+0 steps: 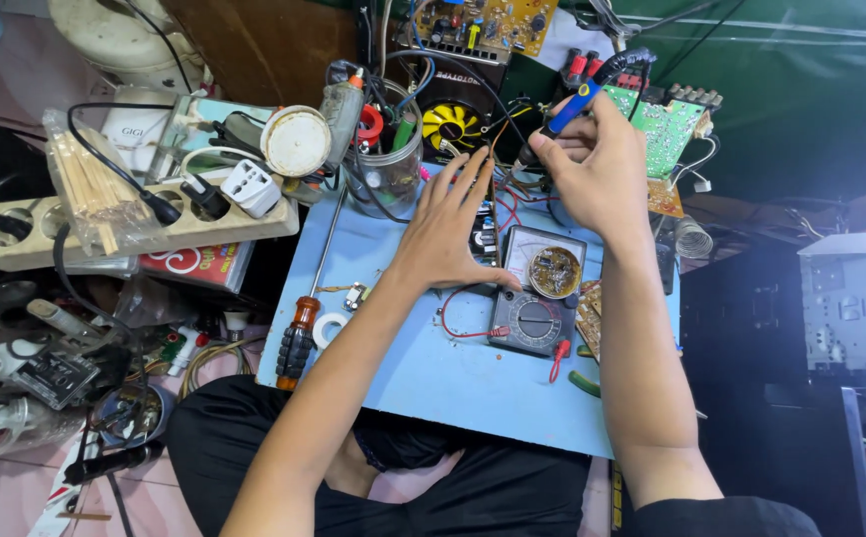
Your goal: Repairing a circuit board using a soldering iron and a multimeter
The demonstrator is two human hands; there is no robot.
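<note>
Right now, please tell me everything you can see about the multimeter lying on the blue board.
The multimeter is a dark grey analog meter lying flat, face up, on the blue board. It has a pale dial window at its top and a round black selector knob lower down. A small round circuit board rests on the window. Red leads run from its lower part. The left hand lies spread beside it, thumb near its upper left corner; the right hand holds a blue-handled soldering iron above it.
</note>
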